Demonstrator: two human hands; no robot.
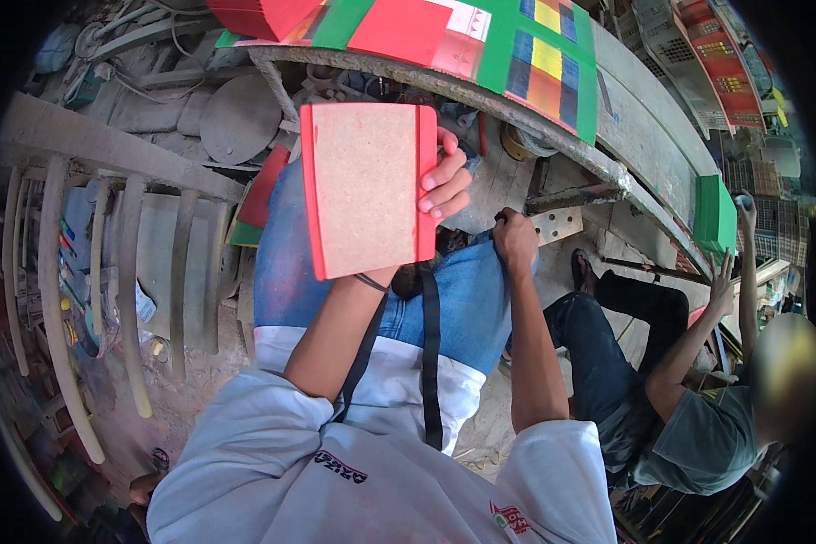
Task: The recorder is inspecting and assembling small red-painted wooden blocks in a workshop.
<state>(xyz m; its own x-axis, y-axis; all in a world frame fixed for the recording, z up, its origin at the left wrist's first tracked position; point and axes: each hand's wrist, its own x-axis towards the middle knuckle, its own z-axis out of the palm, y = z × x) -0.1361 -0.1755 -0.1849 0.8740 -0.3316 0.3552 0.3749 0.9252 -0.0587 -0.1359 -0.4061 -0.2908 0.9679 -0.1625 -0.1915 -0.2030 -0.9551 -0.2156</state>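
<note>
My left hand point(444, 184) grips a flat brown board with red edging point(368, 190), held upright above my lap. Its fingers curl round the board's right edge, while the palm is hidden behind it. On my right thigh, near the knee of my blue jeans point(467, 290), rests my right hand point(515, 238). That hand is closed, and what its fingers hold, if anything, cannot be made out. Two black straps point(431, 363) hang down my front between the forearms.
Green, red and patterned sheets point(548, 68) lie on a long worn bench point(644, 100) ahead. At right a co-worker point(707, 426) sits with hands beside a green stack point(716, 215). Wooden slats point(131, 290) stand at left. Crates point(734, 91) fill the far right.
</note>
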